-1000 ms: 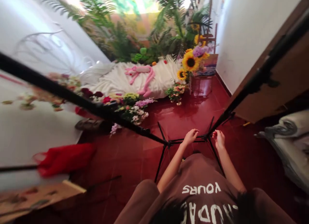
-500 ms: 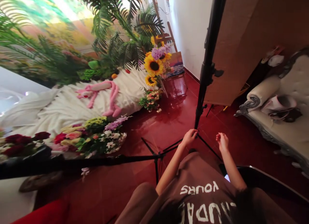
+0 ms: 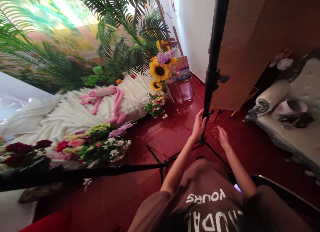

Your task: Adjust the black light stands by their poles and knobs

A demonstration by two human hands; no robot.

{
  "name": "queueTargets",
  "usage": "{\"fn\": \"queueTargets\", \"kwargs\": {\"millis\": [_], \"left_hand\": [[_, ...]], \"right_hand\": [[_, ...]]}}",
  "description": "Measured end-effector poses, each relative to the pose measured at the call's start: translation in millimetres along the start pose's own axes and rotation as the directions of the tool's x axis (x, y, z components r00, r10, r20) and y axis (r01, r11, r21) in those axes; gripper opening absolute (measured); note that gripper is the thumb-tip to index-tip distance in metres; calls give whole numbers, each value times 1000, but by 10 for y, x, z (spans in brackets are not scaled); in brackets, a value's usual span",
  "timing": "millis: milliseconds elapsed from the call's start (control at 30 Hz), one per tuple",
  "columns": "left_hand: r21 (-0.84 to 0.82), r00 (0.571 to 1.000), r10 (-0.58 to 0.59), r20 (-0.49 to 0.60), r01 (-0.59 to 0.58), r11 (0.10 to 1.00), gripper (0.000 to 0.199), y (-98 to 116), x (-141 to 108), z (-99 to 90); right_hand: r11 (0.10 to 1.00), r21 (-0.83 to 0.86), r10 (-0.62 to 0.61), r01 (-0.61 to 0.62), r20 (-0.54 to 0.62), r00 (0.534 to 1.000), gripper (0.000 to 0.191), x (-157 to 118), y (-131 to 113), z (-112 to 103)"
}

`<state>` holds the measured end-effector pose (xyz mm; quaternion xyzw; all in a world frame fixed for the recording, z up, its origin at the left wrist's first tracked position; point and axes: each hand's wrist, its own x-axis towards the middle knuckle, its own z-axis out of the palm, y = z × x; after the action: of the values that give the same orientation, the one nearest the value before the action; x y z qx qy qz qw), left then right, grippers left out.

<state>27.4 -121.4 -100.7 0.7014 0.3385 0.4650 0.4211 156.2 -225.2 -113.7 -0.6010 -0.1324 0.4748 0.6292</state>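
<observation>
Left hand (image 3: pixel 198 126): raised, at the left side of an upright black pole (image 3: pixel 210 91), fingers extended alongside it and thumb at its near face; whether the grip closes round the pole cannot be told.

Right hand (image 3: pixel 222 136): to the right of the pole and apart from it, palm turned inward, fingers loosely spread and slightly blurred, holding nothing visible.

Black pole: stands just ahead of the person, rising from splayed legs on a glossy red floor (image 3: pixel 105 202); one knob (image 3: pixel 223 79) projects right, above the hands.

Second black pole (image 3: pixel 100 170): extends to the left, its legs close beside those of the first.

Brown shirt (image 3: pixel 205 185): worn by the person, white lettering across the front.

Lit screen (image 3: pixel 237 188): small, beside the right forearm.

Tufted sofa (image 3: pixel 302 88): right, pale, with dark carved trim.

Brown panel (image 3: pixel 235 51): far right, behind the pole.

Mixed flowers (image 3: pixel 97 142): left, in front of a white cloth (image 3: pixel 60 115).

Pink plush toy (image 3: pixel 116 105): limp, lying on the cloth.

Sunflowers (image 3: pixel 159 71): at the cloth's right end, near a leaning painting (image 3: pixel 182 69).

Palm fronds (image 3: pixel 155 28): far side, before a bright floral backdrop (image 3: pixel 75 45).
</observation>
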Motion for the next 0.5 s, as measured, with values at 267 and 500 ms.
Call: {"fn": "queueTargets", "kwargs": {"millis": [267,500], "left_hand": [[1,995,-101,26,101,995,39,-88,246,173],[-33,991,-121,-55,119,992,38,-139,171,264]], "right_hand": [[973,-208,-87,103,87,992,31,608,-606,441],[790,-612,26,44,105,994,57,765,-869,497]]}}
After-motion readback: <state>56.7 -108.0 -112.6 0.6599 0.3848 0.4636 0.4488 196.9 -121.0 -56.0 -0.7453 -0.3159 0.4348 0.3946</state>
